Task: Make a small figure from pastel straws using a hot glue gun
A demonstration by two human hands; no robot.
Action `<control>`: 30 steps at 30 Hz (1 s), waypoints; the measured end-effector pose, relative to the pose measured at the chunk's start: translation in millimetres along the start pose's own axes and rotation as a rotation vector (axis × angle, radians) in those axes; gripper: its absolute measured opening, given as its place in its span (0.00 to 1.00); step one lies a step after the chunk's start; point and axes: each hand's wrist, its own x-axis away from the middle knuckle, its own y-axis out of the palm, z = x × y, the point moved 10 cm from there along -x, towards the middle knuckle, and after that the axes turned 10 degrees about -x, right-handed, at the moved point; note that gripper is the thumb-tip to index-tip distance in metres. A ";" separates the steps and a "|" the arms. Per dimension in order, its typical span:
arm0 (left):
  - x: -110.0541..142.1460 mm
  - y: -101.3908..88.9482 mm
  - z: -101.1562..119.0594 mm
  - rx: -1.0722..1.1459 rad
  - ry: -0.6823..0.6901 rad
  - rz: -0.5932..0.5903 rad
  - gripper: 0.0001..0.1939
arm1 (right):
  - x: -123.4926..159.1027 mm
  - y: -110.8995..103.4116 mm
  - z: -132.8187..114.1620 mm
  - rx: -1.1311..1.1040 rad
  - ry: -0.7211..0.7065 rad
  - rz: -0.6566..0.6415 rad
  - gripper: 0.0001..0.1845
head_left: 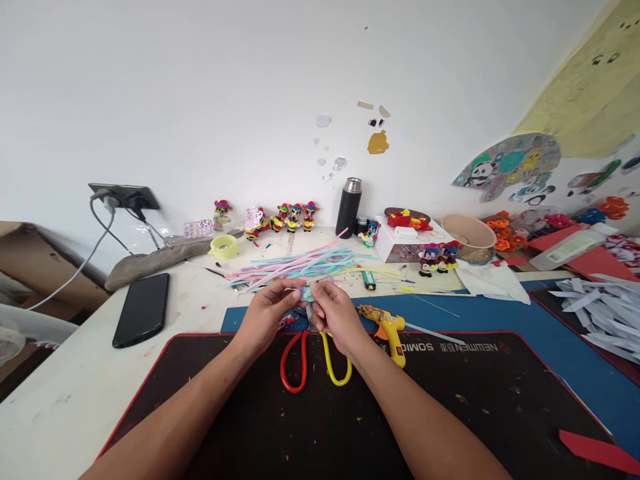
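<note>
Both of my hands meet over the front of the desk, pinching a small teal and purple piece of pipe cleaner [307,293]. My left hand [267,313] grips it from the left, with thumb and fingers pressed together. From the other side, my right hand [333,313] has its fingers closed on it, and a thin purple stem curves out above. The piece is mostly covered by fingertips. Scissors with a red handle loop [283,367] and a yellow one lie below my hands, their blades partly hidden. A yellow glue gun [395,323] rests right of my right hand.
Behind my hands lies a pile of pastel pipe cleaners [290,263]. A black flask [349,210] stands by the wall near several small figurines [295,217]. A phone [141,310], a tape roll [225,247], a lighter [369,280] and white paper strips [603,313] surround the dark mat [450,413].
</note>
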 end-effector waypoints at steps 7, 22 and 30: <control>-4.0 1.1 -6.6 0.008 0.001 -0.005 0.20 | -1.4 -1.3 5.2 -0.016 0.002 0.020 0.27; -1.6 8.8 5.7 -0.030 0.082 -0.069 0.19 | -0.2 -0.1 5.1 -0.025 0.020 0.021 0.29; -0.6 3.4 9.5 -0.134 0.097 -0.007 0.18 | 1.1 3.2 8.5 -0.029 0.038 -0.005 0.27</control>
